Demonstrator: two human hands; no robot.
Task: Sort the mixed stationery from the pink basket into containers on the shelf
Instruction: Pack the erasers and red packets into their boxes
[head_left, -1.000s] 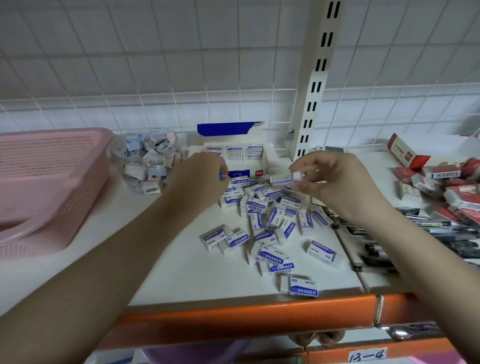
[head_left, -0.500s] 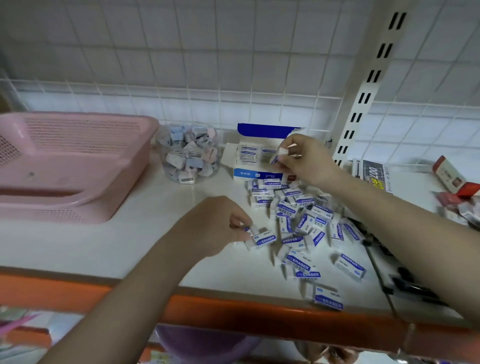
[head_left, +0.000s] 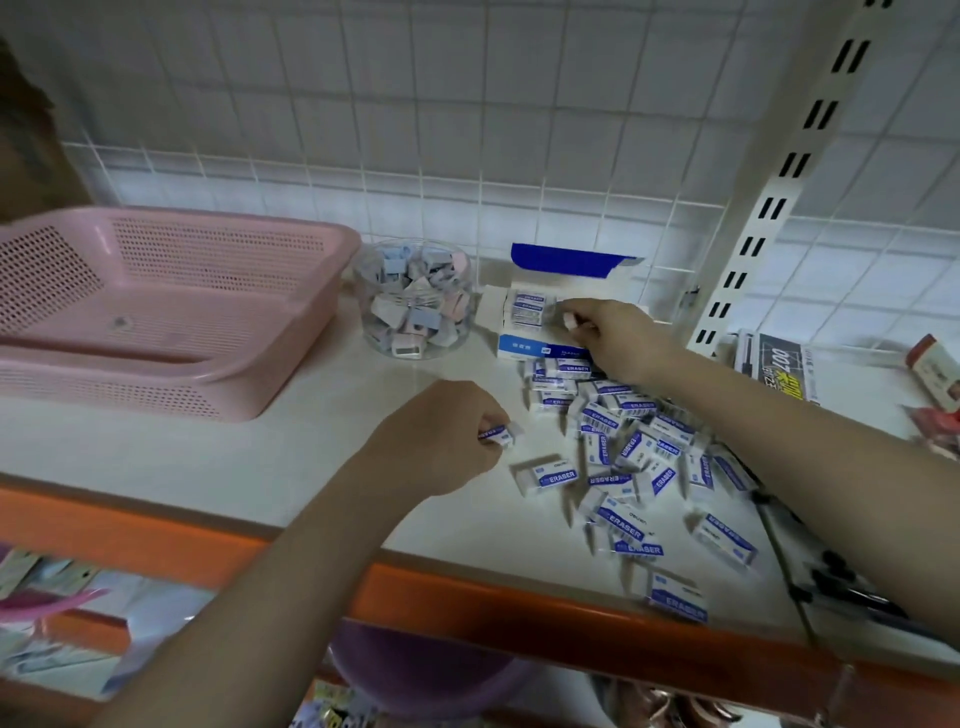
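Observation:
Several white erasers with blue sleeves (head_left: 631, 452) lie scattered on the white shelf (head_left: 270, 462). My left hand (head_left: 436, 439) pinches one eraser (head_left: 497, 434) just left of the pile, lifted slightly. My right hand (head_left: 613, 335) reaches into the open blue-and-white eraser box (head_left: 540, 312) at the back and pinches a white eraser (head_left: 570, 320) over the rows inside. The pink basket (head_left: 171, 312) stands at the left and looks empty.
A clear round tub of pastel clips (head_left: 415, 301) stands between basket and box. Packaged pens (head_left: 779, 364) and red boxes (head_left: 935, 369) lie at the right. The slotted shelf upright (head_left: 779, 192) rises behind my right arm. The orange shelf edge (head_left: 467, 608) runs along the front.
My left hand has lifted an eraser off the shelf beside the pile. My right hand has pushed its eraser lower into the box. The camera has moved closer.

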